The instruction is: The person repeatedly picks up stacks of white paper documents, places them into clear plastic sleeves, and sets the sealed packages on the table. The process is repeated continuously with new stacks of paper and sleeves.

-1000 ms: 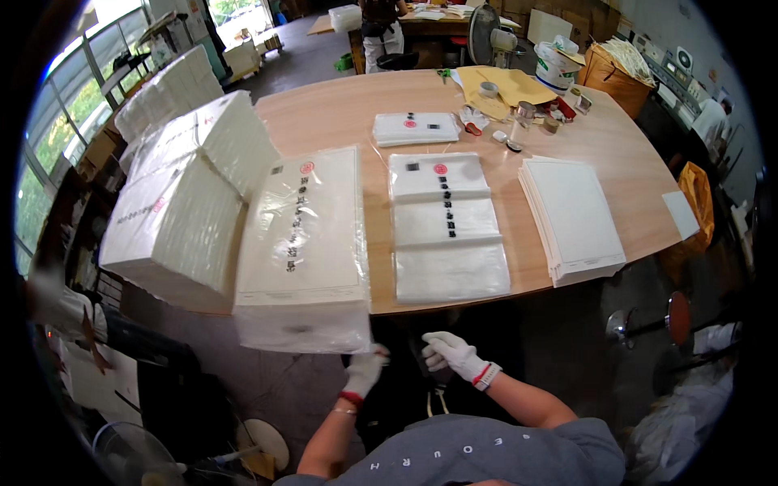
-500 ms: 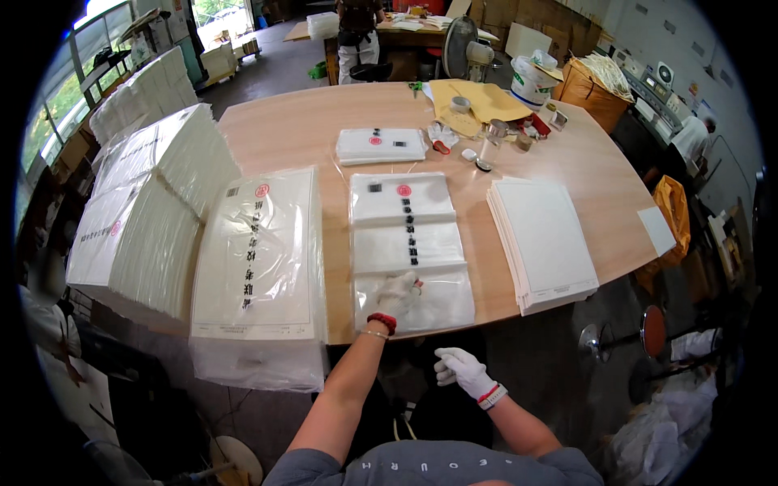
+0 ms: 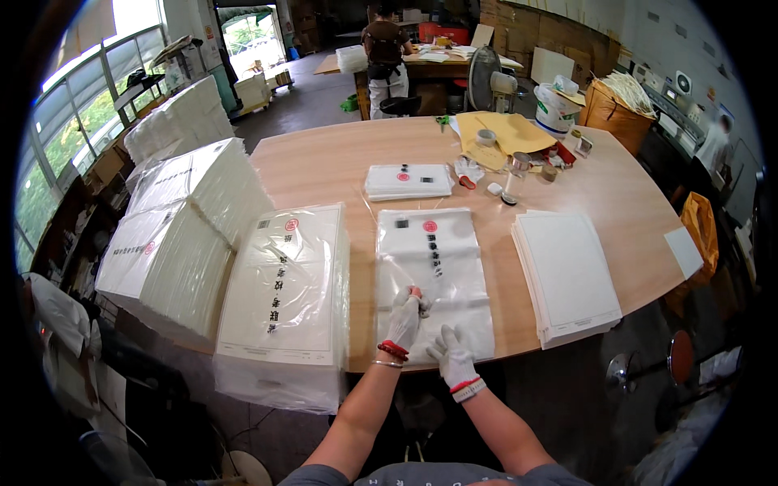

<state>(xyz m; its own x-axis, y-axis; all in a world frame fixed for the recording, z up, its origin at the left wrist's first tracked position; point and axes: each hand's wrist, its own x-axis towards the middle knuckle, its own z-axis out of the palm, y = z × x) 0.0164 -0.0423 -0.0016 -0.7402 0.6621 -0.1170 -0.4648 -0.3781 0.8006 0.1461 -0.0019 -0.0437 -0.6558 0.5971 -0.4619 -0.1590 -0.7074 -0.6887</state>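
Observation:
A stack of clear plastic bags (image 3: 470, 243) with black print and a red round mark lies flat in front of me. My left hand (image 3: 403, 321), in a white glove with bare fingertips, is on the lower middle of the top bag. Its fingers are curled together on the film, which wrinkles beside them. My right hand (image 3: 454, 356), also gloved, reaches over the bags' near edge with fingers apart, holding nothing. To the left, a filled plastic-wrapped paper pack (image 3: 312, 312) tops a pile. A stack of white paper sheets (image 3: 571, 267) lies to the right.
Wrapped paper packs (image 3: 162, 243) are piled high on the left. Folded bags (image 3: 408, 181) lie beyond the main stack. Farther right are a glass jar (image 3: 514, 180), brown paper (image 3: 506, 134), a tape roll (image 3: 485, 138) and a white bucket (image 3: 557, 109). A person (image 3: 387, 61) stands at the table behind.
My right hand has moved up and forward from my lap to the bags' near edge. My left hand's fingers have curled on the bag, whose creases look flatter. The whole view has shifted.

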